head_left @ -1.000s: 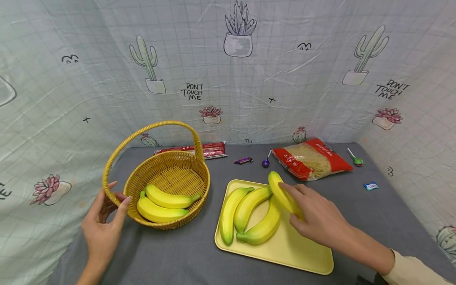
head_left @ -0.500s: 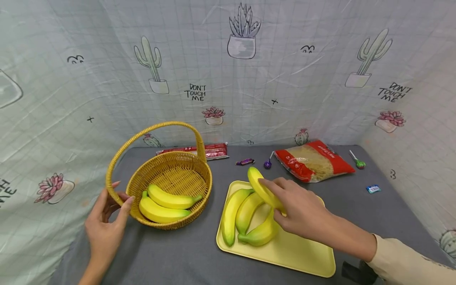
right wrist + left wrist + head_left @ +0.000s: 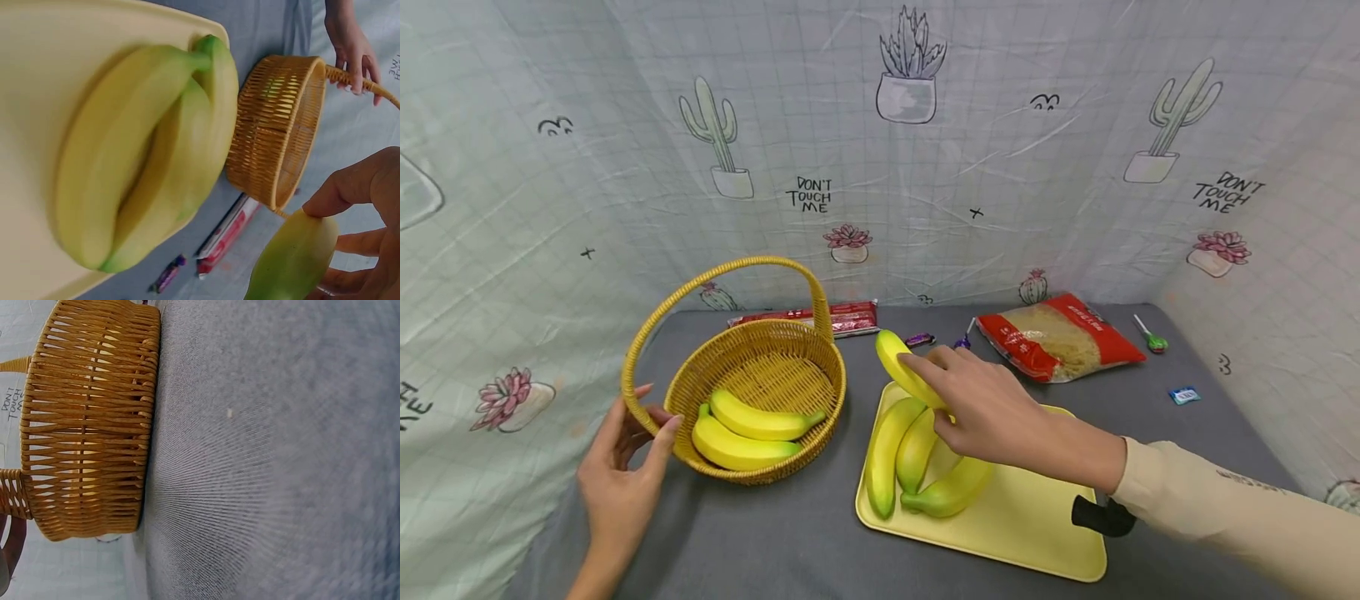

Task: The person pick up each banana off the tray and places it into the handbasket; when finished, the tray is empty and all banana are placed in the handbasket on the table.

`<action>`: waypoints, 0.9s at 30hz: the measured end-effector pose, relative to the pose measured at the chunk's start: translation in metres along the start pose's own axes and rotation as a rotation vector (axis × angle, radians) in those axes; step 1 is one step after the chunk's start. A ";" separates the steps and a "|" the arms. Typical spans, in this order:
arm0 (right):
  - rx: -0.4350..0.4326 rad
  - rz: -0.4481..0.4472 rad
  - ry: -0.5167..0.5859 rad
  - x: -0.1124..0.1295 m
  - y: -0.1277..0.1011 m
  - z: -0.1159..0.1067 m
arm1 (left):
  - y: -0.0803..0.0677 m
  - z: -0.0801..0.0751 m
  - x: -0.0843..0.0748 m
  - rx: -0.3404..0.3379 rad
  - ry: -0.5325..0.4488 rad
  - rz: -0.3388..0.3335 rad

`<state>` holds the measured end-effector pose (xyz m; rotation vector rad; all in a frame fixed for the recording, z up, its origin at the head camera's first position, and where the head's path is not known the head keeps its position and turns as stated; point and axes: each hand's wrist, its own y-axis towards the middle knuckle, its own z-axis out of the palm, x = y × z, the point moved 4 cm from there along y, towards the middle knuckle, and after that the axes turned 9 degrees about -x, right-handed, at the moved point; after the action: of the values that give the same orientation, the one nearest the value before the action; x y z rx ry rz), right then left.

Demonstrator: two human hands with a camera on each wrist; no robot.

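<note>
My right hand point(image 3: 988, 404) grips a yellow banana point(image 3: 906, 375) between thumb and fingers, in the air over the back left part of a yellow tray point(image 3: 1037, 533). In the right wrist view that banana point(image 3: 294, 256) shows its green end near the fingertips. Three other bananas point(image 3: 887, 467) lie on the tray's left part. At the left, my left hand point(image 3: 625, 475) holds the lower end of the handle point(image 3: 638, 350) of a woven basket point(image 3: 775, 375), thumb on one side and fingers on the other. Two bananas point(image 3: 752, 425) rest inside the basket.
Behind the basket lies a long red packet point(image 3: 853, 318). Along the back are a purple wrapped candy point(image 3: 919, 340), a purple lollipop point(image 3: 962, 340) and a red bag of pasta point(image 3: 1060, 337). A green lollipop point(image 3: 1156, 342) and a blue packet point(image 3: 1184, 395) lie at the right.
My right hand has carried the banana leftward across the tray, from above its middle to above its back left corner. The left hand and the basket have stayed in place.
</note>
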<state>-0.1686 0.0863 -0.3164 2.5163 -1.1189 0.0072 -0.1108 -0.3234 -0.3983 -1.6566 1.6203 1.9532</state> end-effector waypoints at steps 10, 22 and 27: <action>0.081 -0.008 0.003 0.012 0.029 0.007 | -0.003 0.001 -0.001 -0.004 0.012 -0.012; 0.140 -0.056 0.028 0.034 0.055 0.014 | -0.002 -0.001 -0.002 -0.006 0.009 0.000; 0.151 -0.083 0.018 0.045 0.067 0.019 | -0.002 0.001 -0.002 -0.011 -0.001 0.008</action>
<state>-0.1887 0.0066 -0.3036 2.6885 -1.0413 0.0954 -0.1091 -0.3205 -0.3982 -1.6556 1.6210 1.9696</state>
